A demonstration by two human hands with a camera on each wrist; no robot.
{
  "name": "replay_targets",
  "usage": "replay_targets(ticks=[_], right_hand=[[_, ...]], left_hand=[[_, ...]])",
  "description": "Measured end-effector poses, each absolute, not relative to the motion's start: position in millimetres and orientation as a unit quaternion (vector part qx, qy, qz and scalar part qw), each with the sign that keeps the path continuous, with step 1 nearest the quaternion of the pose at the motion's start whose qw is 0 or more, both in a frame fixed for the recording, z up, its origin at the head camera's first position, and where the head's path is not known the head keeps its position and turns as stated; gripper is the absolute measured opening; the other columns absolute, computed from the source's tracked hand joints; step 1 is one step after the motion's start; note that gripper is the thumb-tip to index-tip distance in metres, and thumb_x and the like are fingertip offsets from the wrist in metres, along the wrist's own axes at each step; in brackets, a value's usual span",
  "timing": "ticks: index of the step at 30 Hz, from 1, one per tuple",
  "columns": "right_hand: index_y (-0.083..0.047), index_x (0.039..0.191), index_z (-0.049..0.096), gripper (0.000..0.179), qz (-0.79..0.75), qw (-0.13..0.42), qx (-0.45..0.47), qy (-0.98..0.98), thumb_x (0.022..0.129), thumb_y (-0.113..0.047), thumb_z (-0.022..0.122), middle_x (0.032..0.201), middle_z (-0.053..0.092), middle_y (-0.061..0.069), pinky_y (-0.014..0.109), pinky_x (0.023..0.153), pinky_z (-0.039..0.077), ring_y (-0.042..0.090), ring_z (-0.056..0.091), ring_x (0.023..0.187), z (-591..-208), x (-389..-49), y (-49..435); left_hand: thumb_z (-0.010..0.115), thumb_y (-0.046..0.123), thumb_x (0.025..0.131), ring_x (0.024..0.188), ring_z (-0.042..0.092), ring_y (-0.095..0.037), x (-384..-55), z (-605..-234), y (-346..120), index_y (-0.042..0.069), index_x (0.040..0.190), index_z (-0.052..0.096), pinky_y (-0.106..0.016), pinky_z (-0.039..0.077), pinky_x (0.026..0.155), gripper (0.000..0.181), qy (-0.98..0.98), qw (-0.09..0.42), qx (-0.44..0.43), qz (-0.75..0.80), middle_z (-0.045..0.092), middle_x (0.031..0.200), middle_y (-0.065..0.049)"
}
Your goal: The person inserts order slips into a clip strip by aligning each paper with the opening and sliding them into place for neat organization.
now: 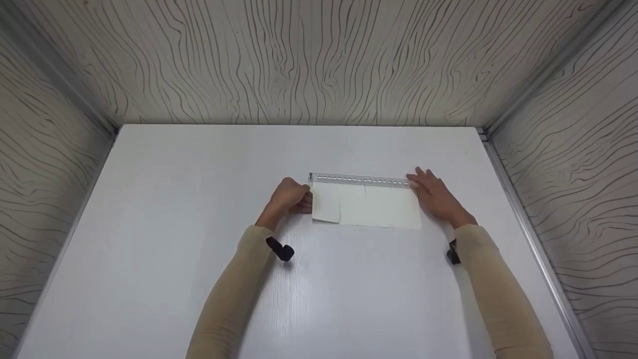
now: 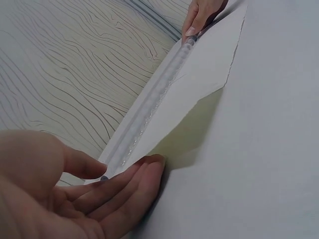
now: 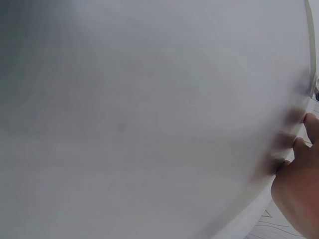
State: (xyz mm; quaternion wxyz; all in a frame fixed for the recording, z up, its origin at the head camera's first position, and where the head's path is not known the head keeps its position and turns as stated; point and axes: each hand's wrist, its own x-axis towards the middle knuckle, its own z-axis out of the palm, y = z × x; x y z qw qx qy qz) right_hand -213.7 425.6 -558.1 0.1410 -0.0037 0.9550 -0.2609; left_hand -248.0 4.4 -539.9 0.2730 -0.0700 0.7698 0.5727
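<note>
A white sheet of paper (image 1: 386, 207) lies on the table, with a short slit at its upper edge and a rough lower edge. Along the top runs a clear plastic ruler (image 1: 361, 179) with a row of round shapes. My left hand (image 1: 294, 196) grips the sheet's left edge, fingers curled beneath it and thumb above, close to the ruler's end. In the left wrist view the paper's left flap (image 2: 187, 132) is raised, its underside yellowish. My right hand (image 1: 436, 197) rests at the ruler's right end with fingers extended, touching it.
The white table (image 1: 364, 299) meets wood-patterned panels (image 1: 299, 65) at the back and both sides. Metal rails (image 1: 528, 224) run along the side edges. A black camera mount (image 1: 281, 249) sits on the left wrist, with another on the right wrist.
</note>
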Motion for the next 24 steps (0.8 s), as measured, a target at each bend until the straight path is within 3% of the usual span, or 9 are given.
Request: replay_targets(ticks=[5, 9, 13, 24], right_hand=[[-0.023, 0.164, 0.036, 0.059, -0.258, 0.141, -0.008, 0.956, 0.113, -0.052, 0.031, 0.179, 0.01, 0.007, 0.061, 0.134, -0.003, 0.037, -0.002, 0.166, -559, -215, 427], [-0.022, 0.164, 0.036, 0.059, -0.262, 0.145, -0.012, 0.954, 0.113, -0.052, 0.031, 0.179, 0.01, 0.009, 0.061, 0.134, -0.003, 0.038, -0.003, 0.166, -557, -215, 429], [-0.022, 0.165, 0.035, 0.06, -0.263, 0.147, -0.013, 0.953, 0.113, -0.052, 0.031, 0.179, 0.01, 0.009, 0.061, 0.134, -0.004, 0.038, -0.003, 0.166, -556, -215, 429], [-0.022, 0.164, 0.036, 0.058, -0.274, 0.137, -0.008, 0.952, 0.114, -0.049, 0.032, 0.179, 0.01, 0.008, 0.061, 0.133, -0.004, 0.038, -0.003, 0.166, -556, -213, 427]], left_hand=[[0.053, 0.017, 0.106, 0.07, 0.079, -0.02, -242, -534, -9, -0.009, 0.109, 0.072, -0.033, 0.067, 0.071, 0.032, 0.751, 0.285, -0.076, 0.591, 0.078, 0.089, -0.016], [0.053, 0.018, 0.107, 0.071, 0.079, -0.021, -240, -529, -22, -0.009, 0.121, 0.068, -0.034, 0.067, 0.071, 0.034, 0.758, 0.274, -0.066, 0.588, 0.078, 0.097, -0.019], [0.052, 0.018, 0.108, 0.077, 0.08, -0.022, -240, -522, -34, -0.007, 0.128, 0.066, -0.033, 0.067, 0.073, 0.035, 0.778, 0.24, -0.056, 0.578, 0.078, 0.1, -0.017], [0.051, 0.018, 0.108, 0.092, 0.076, -0.023, -242, -507, -66, -0.007, 0.126, 0.069, -0.029, 0.066, 0.077, 0.035, 0.81, 0.119, -0.034, 0.573, 0.075, 0.107, -0.02]])
